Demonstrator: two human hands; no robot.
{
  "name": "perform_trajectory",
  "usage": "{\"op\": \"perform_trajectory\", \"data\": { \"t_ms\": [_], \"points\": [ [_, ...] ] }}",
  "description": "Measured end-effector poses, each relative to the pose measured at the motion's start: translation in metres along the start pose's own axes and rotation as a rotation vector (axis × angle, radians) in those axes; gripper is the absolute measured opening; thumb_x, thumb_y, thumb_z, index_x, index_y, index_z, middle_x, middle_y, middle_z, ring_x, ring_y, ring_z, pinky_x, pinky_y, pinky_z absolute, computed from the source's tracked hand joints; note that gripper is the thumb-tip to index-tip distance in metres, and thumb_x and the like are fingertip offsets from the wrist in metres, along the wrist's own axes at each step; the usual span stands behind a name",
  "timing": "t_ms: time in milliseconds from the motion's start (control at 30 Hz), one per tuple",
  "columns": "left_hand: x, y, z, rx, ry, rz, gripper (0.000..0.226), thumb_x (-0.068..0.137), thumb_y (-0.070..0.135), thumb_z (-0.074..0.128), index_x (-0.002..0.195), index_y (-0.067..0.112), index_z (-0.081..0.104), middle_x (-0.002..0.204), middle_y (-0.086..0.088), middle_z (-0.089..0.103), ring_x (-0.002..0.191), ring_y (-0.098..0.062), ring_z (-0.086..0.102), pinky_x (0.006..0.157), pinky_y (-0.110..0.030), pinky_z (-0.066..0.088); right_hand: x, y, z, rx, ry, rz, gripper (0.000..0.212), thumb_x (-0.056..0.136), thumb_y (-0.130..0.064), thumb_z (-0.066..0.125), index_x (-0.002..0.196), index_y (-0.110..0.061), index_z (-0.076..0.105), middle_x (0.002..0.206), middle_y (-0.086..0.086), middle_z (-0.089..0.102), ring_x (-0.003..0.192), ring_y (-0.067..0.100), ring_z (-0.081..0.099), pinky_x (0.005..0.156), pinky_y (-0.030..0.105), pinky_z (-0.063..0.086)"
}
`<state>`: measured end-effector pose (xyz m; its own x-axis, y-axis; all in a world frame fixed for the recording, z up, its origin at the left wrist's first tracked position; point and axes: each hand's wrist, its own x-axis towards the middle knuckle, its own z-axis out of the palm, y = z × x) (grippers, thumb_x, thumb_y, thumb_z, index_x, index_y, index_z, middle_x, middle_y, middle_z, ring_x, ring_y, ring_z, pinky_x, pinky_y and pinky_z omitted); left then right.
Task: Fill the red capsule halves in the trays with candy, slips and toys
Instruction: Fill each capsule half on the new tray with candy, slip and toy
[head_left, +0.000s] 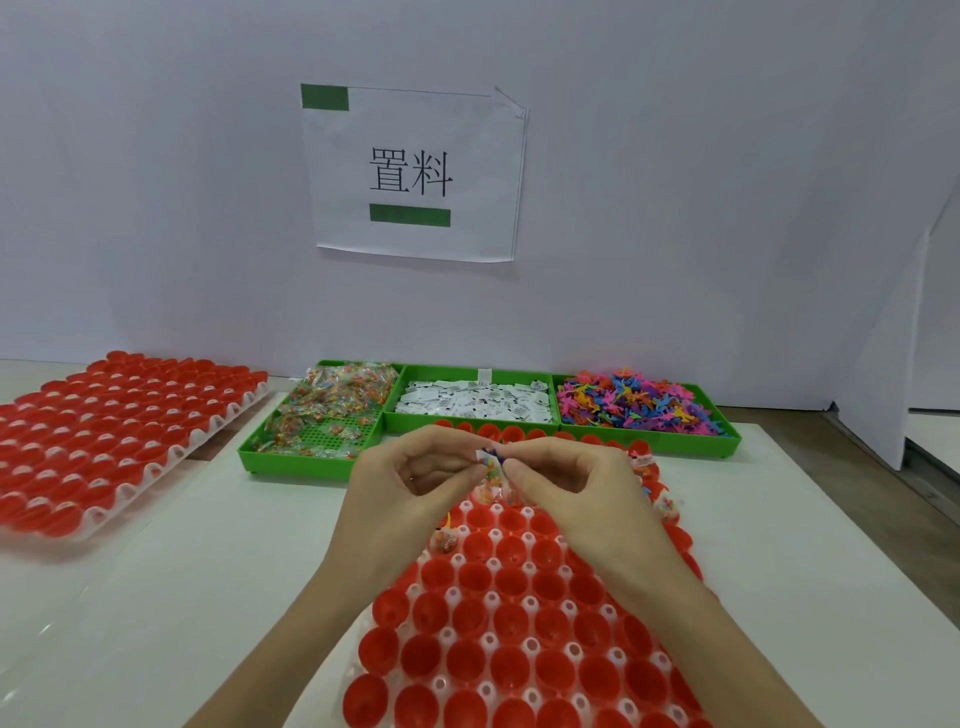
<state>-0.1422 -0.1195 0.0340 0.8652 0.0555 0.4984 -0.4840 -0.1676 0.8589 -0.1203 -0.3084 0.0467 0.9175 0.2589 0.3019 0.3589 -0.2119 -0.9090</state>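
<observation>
A left hand (415, 470) and a right hand (563, 475) meet fingertip to fingertip above the near tray (467, 644), both pinching a small clear candy packet (493, 475) that hangs with its long axis vertical. Directly beneath and toward the viewer lie rows of empty red capsule halves (511, 618), so the drop is probably straight down, within equal reach of both hands. Beyond them sit three green bins: candy (332, 410), slips (475, 405), toys (636, 402)
</observation>
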Motion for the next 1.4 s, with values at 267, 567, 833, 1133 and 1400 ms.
{"op": "perform_trajectory", "data": {
  "t_ms": [267,567,833,1133,1400],
  "points": [
    [0.003,-0.003,-0.008,0.137,-0.071,-0.03,0.031,0.079,0.005,0.085,0.104,0.023,0.08,0.096,0.001,0.077,0.084,-0.015,0.078,0.08,-0.024,0.062,-0.001,0.011,-0.002,0.016,-0.005,-0.03,0.015,0.092,-0.015,0.074,0.102,-0.024,0.081,0.091,-0.013,0.079,0.09,0.002,0.074,0.081,0.014,0.056],
    [0.0,-0.008,-0.01,0.363,-0.217,-0.05,0.019,0.076,0.005,0.089,0.087,0.02,0.082,0.08,0.007,0.078,0.077,-0.008,0.076,0.077,-0.029,0.063,-0.004,0.02,0.005,-0.151,-0.075,0.097,0.005,0.086,-0.023,0.082,0.09,-0.024,0.08,0.082,-0.009,0.077,0.08,0.005,0.073,0.076,0.019,0.058],
    [0.002,-0.01,-0.014,0.555,-0.223,-0.04,0.019,0.069,0.026,0.094,0.08,0.033,0.08,0.068,0.023,0.073,0.082,-0.003,0.065,0.077,-0.023,0.049,-0.004,0.024,0.023,-0.385,-0.063,0.048,0.01,0.089,-0.018,0.078,0.096,-0.024,0.08,0.082,-0.013,0.074,0.081,-0.005,0.068,0.077,0.012,0.055],
    [0.002,-0.018,-0.011,0.579,-0.235,-0.013,0.019,0.068,0.024,0.095,0.073,0.025,0.076,0.067,0.022,0.073,0.075,0.007,0.066,0.07,-0.005,0.041,-0.003,0.026,0.028,-0.553,-0.106,-0.052,0.009,0.095,-0.017,0.071,0.101,-0.019,0.076,0.089,-0.01,0.073,0.08,-0.001,0.065,0.08,0.014,0.054],
    [0.003,-0.021,-0.012,0.665,-0.303,0.044,0.014,0.072,0.032,0.091,0.071,0.027,0.078,0.072,0.017,0.069,0.087,-0.005,0.05,0.072,-0.014,0.039,-0.004,0.027,0.03,-0.596,-0.117,-0.081,0.011,0.094,-0.014,0.07,0.103,-0.019,0.074,0.086,-0.013,0.068,0.074,-0.003,0.061,0.075,0.011,0.052]
  ]
}}
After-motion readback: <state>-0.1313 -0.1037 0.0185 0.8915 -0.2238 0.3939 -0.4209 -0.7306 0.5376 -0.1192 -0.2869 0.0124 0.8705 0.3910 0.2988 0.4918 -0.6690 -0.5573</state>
